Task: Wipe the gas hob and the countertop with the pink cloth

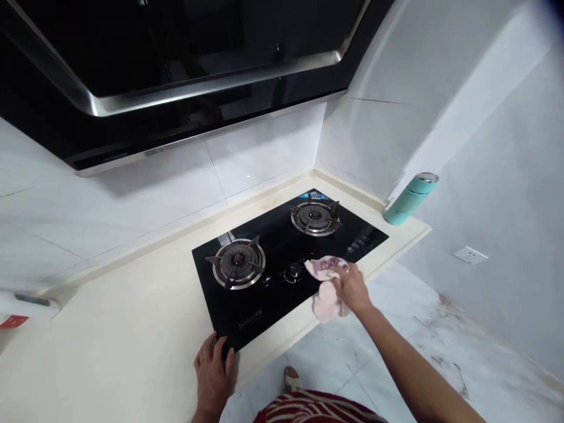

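Observation:
My right hand point(351, 286) grips a pale pink cloth point(326, 299) with a purple patch. The cloth lies against the right front part of the black glass gas stove point(277, 305), and one end hangs over the front edge of the counter. Just left of the cloth is a round control knob point(293, 270). At the stove's front left corner, my left hand point(214, 367) rests with its fingers spread, fingertips on the glass edge and counter. Two burners show on the stove, a left burner point(238, 262) and a right burner point(316, 216).
A black range hood point(211, 111) overhangs the stove. On the cream counter point(132, 317), a turquoise flask point(408, 201) stands at the right end by the wall. A white object point(30, 305) sits at the far left. A wall socket point(471, 255) is at right.

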Motion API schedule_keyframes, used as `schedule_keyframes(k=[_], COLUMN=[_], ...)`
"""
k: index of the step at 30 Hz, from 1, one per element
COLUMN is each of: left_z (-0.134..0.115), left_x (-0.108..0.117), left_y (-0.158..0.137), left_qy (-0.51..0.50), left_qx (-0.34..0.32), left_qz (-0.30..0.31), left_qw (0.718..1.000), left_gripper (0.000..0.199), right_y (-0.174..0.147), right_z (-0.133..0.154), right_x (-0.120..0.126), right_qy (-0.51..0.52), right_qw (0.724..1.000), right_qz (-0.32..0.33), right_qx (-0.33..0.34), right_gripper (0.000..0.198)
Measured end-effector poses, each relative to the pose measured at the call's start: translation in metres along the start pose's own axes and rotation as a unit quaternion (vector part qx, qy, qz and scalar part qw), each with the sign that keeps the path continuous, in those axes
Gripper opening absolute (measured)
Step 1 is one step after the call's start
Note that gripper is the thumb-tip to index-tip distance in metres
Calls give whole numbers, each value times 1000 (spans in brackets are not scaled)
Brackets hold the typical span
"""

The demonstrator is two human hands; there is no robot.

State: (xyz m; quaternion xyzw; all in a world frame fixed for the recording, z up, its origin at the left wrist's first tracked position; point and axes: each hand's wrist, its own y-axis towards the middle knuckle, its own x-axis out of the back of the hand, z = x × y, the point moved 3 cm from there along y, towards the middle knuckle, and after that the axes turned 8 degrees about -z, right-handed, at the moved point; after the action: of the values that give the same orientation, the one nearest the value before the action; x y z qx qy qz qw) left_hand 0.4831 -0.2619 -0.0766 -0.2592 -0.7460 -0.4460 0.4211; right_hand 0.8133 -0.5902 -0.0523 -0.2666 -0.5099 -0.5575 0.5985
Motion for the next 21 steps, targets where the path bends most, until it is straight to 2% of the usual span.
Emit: schedule_keyframes(k=[3,6,8,10,12,15,16,18,19,21], left_z=[-1,-2,-1,1,2,5,5,5,4,1], left_x=[1,0,-1,-1,-2,-2,-2,-2,-1,0], left_y=[1,2,2,1,0,-1,-2,-2,-1,0], left_qy=[-1,-3,0,6,11,12,12,15,16,15], left_qx=[7,8,7,5,-4,-23,-26,-24,-21,-15], left_qz=[4,8,9,11,15,27,29,26,21,15], left_qw=[1000,1000,1000,1000,1000,999,999,999,999,1000], left_gripper=[36,36,37,36,35,38,40,38,37,37], right_y=[5,-33,-74,-117,-152,-178,-178,-170,-163,-142], right_z=[-2,34,76,123,166,204,206,194,180,136], right_x=[5,-4,-16,-30,-41,-48,-48,-47,-45,-39], right_qy=[-57,-50,-14,34,82,133,139,137,132,110], right_qw=[997,999,997,978,933,861,848,842,848,877], right_qz=[-12,-4,33,106,175,193,187,183,187,190], right_qx=[-58,-7,75,177,305,451,476,488,478,427], right_gripper=[39,41,44,49,50,46,45,45,46,49])
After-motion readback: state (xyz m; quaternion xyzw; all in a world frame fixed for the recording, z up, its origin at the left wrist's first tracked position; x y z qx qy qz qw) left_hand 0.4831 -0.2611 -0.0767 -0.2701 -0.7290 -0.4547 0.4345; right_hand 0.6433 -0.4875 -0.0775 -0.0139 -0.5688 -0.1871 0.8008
